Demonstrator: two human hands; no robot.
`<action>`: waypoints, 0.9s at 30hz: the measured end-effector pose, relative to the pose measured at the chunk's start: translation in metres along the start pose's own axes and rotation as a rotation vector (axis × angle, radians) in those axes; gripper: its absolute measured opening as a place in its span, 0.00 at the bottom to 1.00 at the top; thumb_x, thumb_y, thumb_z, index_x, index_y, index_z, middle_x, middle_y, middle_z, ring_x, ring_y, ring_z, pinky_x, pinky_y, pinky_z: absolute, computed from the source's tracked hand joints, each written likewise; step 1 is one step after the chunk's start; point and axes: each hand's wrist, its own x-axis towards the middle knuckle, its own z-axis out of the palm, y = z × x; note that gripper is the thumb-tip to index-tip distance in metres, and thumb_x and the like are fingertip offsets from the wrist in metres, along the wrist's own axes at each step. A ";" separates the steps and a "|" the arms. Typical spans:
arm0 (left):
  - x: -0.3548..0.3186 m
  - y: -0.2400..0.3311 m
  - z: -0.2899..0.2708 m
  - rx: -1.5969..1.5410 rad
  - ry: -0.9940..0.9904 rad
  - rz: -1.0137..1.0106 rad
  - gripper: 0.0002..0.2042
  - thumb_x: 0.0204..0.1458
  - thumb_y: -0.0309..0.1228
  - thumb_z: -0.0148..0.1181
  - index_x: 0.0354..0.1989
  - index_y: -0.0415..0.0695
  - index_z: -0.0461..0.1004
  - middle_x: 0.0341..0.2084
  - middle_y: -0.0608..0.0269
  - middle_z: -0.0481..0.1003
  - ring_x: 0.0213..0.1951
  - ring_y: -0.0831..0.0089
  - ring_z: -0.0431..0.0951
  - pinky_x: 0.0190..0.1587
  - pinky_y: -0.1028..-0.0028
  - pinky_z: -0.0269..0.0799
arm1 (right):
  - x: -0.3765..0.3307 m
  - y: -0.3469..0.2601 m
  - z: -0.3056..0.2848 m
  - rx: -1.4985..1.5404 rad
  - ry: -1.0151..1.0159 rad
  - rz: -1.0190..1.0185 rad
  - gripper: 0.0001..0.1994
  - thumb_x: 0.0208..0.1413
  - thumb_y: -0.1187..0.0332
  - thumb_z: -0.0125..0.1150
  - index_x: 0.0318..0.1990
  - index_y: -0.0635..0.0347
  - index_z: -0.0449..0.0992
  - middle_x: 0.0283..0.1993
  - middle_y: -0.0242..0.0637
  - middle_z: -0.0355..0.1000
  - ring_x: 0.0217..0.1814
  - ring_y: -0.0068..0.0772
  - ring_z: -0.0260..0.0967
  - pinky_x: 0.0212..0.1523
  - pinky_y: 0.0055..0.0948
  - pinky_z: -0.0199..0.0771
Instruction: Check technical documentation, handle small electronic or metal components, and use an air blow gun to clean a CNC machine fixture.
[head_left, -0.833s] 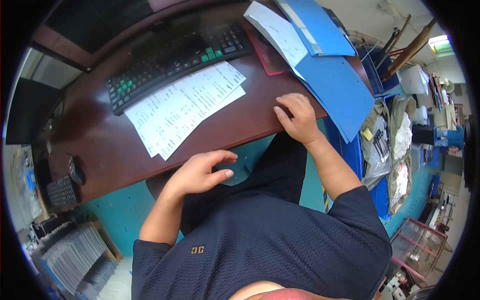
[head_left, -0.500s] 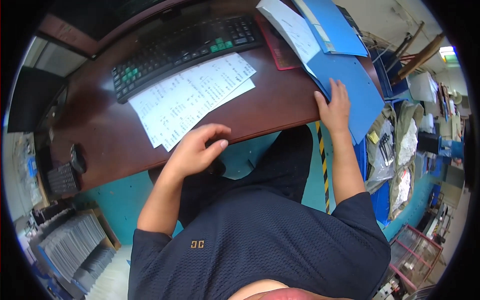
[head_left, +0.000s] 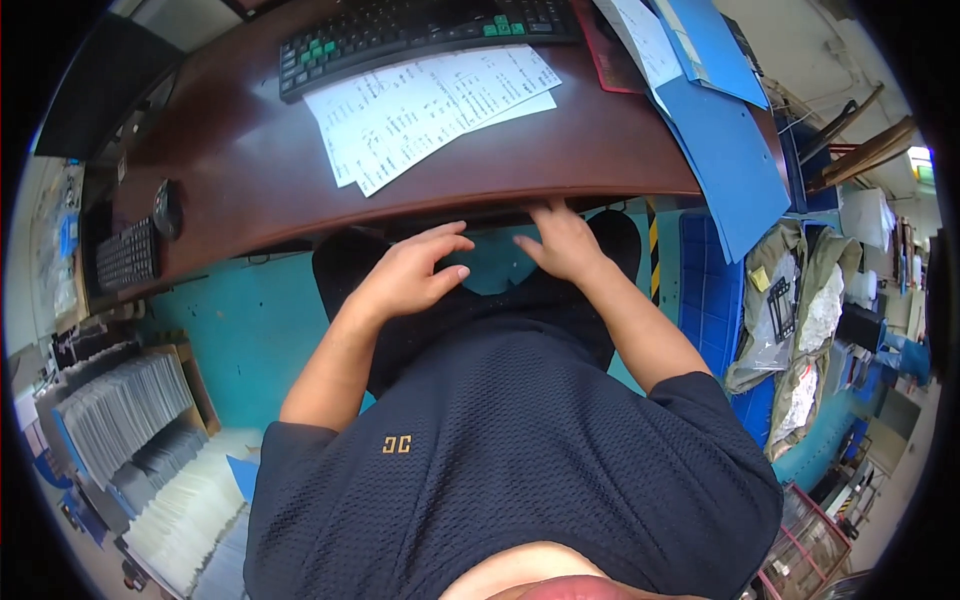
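Note:
My left hand (head_left: 415, 270) hovers over my lap, just short of the front edge of the brown desk (head_left: 240, 170). Its fingers curve loosely, the thumb stands apart, and nothing is in it. At the desk's front edge is my right hand (head_left: 568, 243), thumb spread away from the fingers. Its fingertips reach the edge and are partly hidden there; no held thing shows. Two overlapping white sheets with handwriting (head_left: 425, 112) lie on the desk beyond my hands. To the right, an open blue folder (head_left: 735, 165) hangs over the desk's edge.
A black keyboard with some green keys (head_left: 400, 48) lies behind the sheets. On the left are a mouse (head_left: 168, 208) and a second keyboard (head_left: 128, 255). Blue crates (head_left: 708, 285) with bagged things stand right of the desk. Upright stacked sheets (head_left: 125, 405) fill the lower left.
My right hand has left the blue folder and moved left to the desk's front edge. My left hand has stayed in nearly the same pose. The view has shifted, so the desk appears higher.

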 end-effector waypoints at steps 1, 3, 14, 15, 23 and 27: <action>-0.005 -0.001 -0.001 -0.009 -0.016 -0.005 0.17 0.54 0.31 0.62 0.52 0.40 0.75 0.59 0.47 0.70 0.60 0.52 0.71 0.60 0.64 0.67 | 0.000 -0.003 -0.003 -0.001 -0.008 -0.006 0.18 0.52 0.57 0.67 0.43 0.60 0.77 0.54 0.52 0.66 0.46 0.57 0.73 0.47 0.48 0.76; -0.017 -0.004 -0.002 0.030 -0.003 0.030 0.17 0.54 0.31 0.62 0.52 0.40 0.74 0.58 0.47 0.71 0.59 0.53 0.72 0.59 0.64 0.68 | -0.005 -0.015 -0.014 -0.010 -0.067 0.024 0.17 0.51 0.56 0.68 0.40 0.60 0.77 0.51 0.52 0.67 0.45 0.56 0.74 0.46 0.47 0.77; -0.045 -0.012 0.022 0.134 0.109 -0.114 0.12 0.53 0.34 0.60 0.41 0.40 0.77 0.38 0.48 0.78 0.43 0.50 0.78 0.46 0.59 0.73 | -0.043 -0.005 -0.010 -0.023 0.064 0.120 0.14 0.52 0.61 0.66 0.40 0.59 0.76 0.42 0.46 0.76 0.44 0.50 0.74 0.46 0.44 0.75; -0.046 -0.015 0.026 0.188 0.088 -0.114 0.12 0.53 0.34 0.60 0.41 0.40 0.77 0.38 0.48 0.78 0.44 0.49 0.77 0.46 0.58 0.73 | -0.043 -0.003 -0.006 -0.083 0.093 0.077 0.15 0.50 0.61 0.67 0.42 0.59 0.77 0.44 0.47 0.75 0.48 0.50 0.72 0.50 0.44 0.72; -0.053 -0.028 0.055 0.240 0.035 -0.114 0.12 0.53 0.34 0.61 0.41 0.40 0.78 0.37 0.46 0.78 0.44 0.48 0.77 0.46 0.55 0.73 | -0.053 0.002 0.013 -0.133 0.111 -0.050 0.20 0.47 0.61 0.69 0.47 0.59 0.76 0.50 0.45 0.72 0.55 0.50 0.67 0.57 0.46 0.66; -0.048 -0.032 0.053 0.250 0.011 -0.117 0.13 0.53 0.34 0.61 0.44 0.42 0.77 0.39 0.47 0.78 0.44 0.47 0.77 0.46 0.55 0.73 | -0.053 0.011 0.017 -0.072 0.008 -0.024 0.22 0.47 0.60 0.68 0.49 0.58 0.75 0.53 0.46 0.70 0.57 0.52 0.65 0.58 0.47 0.66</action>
